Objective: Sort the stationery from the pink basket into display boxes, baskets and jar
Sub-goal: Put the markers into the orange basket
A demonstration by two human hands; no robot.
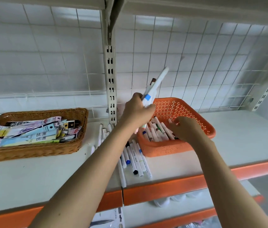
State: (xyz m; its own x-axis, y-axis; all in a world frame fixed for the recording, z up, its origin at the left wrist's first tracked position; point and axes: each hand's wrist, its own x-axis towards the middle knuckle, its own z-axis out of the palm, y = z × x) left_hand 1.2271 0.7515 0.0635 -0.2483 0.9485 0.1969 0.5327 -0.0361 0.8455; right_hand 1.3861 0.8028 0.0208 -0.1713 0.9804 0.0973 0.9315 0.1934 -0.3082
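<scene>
An orange-pink perforated basket (194, 116) stands on the white shelf, right of the upright post, and holds several white markers (156, 131). My left hand (137, 111) grips a bunch of white markers (154, 86) and holds them upright above the basket's left rim. My right hand (186, 129) reaches into the basket, its curled fingers down among the markers there; whether it holds one is hidden. More white markers (134, 159) lie loose on the shelf in front of and left of the basket.
A brown wicker basket (36, 150) full of flat packaged stationery sits at the left of the shelf. The white shelf (31, 175) has an orange front edge (171, 186). A slotted upright post (111, 79) and wire grid backing stand behind. Lower shelves show below.
</scene>
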